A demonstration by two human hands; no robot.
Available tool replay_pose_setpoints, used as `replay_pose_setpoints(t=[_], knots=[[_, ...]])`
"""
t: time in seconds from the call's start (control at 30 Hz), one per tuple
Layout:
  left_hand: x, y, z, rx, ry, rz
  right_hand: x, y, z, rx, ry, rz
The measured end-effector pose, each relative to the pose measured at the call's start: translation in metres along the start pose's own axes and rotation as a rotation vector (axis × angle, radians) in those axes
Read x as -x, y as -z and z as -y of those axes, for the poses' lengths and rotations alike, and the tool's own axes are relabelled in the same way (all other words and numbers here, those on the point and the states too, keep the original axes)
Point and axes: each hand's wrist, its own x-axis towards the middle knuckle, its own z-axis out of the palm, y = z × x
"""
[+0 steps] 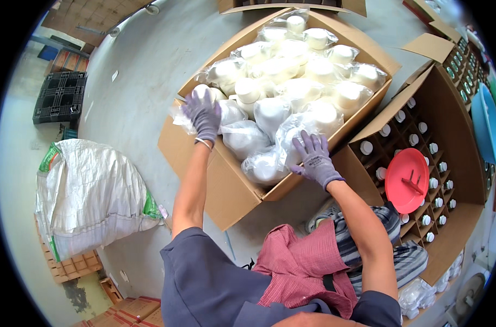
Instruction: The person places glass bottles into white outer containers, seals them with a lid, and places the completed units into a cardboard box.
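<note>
In front of me a big open carton is packed with white and cream plastic containers, each in a clear bag. My left hand, in a purple-grey glove, lies over the bagged pieces at the carton's left corner, its fingers apart. Loose clear film sticks out beside it. My right hand, gloved alike, has its fingers spread against a bagged white container near the front right wall. What lies under both palms is hidden.
A divided carton of white-capped bottles stands right, with a red plate on top. Further right is a blue basin. At left are a white woven sack and a black plastic pallet. Brown cartons sit lower left.
</note>
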Motion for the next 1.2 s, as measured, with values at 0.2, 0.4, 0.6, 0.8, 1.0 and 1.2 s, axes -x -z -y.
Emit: replay_pose_setpoints(t=[0.2, 0.4, 0.6, 0.8, 1.0, 1.2], knots=[[0.105, -0.104, 0.062, 0.621, 0.399, 0.279, -0.016, 0.000, 0.030, -0.054, 0.088, -0.019], [0.054, -0.069, 0.047, 2.204, 1.083, 0.450, -0.012, -0.003, 0.016, -0.033, 0.058, -0.045], [0.046, -0.018, 0.003, 1.381, 0.978, 0.314, -0.007, -0.013, 0.011, -0.037, 0.045, -0.079], [0.050, 0.052, -0.018, 0.284, 0.139, 0.252, -0.006, -0.014, 0.006, -0.039, 0.036, -0.094], [0.012, 0.083, -0.004, 0.684, -0.043, 0.052, -0.010, -0.008, 0.014, -0.034, 0.049, -0.099], [-0.031, 0.029, -0.034, -0.203, -0.329, 0.758, -0.007, -0.009, 0.005, -0.052, 0.025, -0.102]])
